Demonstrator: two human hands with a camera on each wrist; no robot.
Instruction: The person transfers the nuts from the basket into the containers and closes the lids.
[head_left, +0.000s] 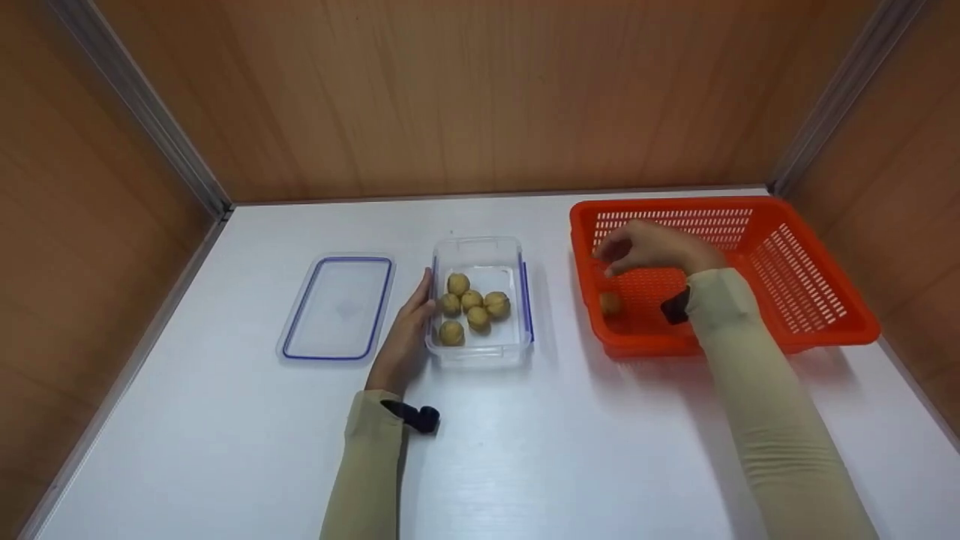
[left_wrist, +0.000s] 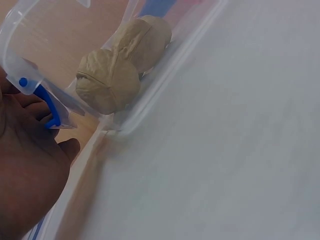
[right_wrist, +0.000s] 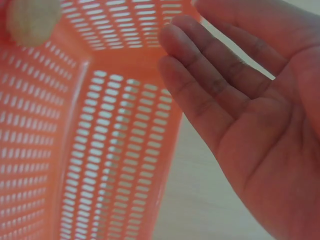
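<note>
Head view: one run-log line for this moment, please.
left hand steadies clear box | right hand empty over orange basket | one walnut inside

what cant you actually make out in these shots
- Head view: the walnut in the orange basket is small and blurred; its surface cannot be read.
- Head view: the right hand is seen from the back, so its palm is hidden.
- Left wrist view: the clear container is cut off by the frame edge; only two walnuts show.
- Left wrist view: the left hand is dark and cropped.
</note>
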